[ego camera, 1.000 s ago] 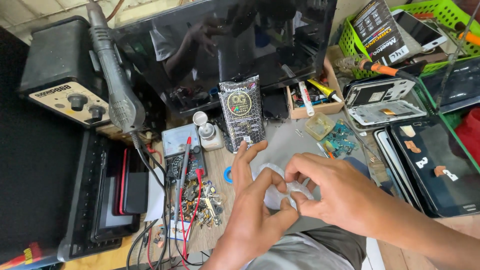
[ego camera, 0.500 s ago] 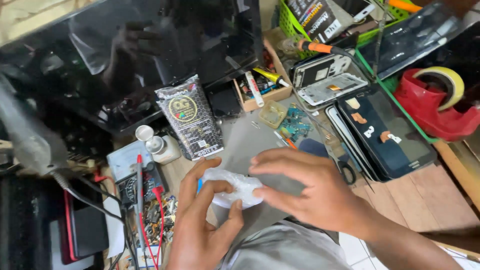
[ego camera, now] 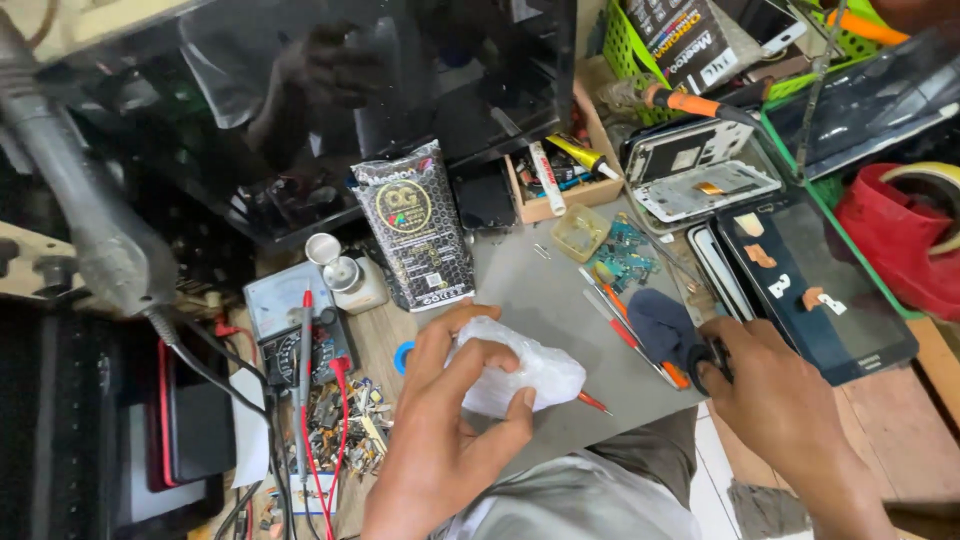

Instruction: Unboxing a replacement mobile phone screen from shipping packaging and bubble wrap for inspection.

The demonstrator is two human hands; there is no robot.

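Left hand [ego camera: 455,430] grips a crumpled, translucent white plastic bag [ego camera: 520,372], soft and wrinkled, over the smooth grey mat [ego camera: 540,290] near the surface's front edge. Right hand [ego camera: 775,400] is closed on a small black rounded tool [ego camera: 708,358] at the mat's right edge, touching a dark blue cloth [ego camera: 660,322]. Glossy black foil pouch [ego camera: 415,225] stands upright at the mat's back-left corner.

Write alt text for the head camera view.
Over a cluttered repair bench, the left hand holds a crumpled white plastic bag while the right hand grips a small black object beside a dark tablet and a grey mat.
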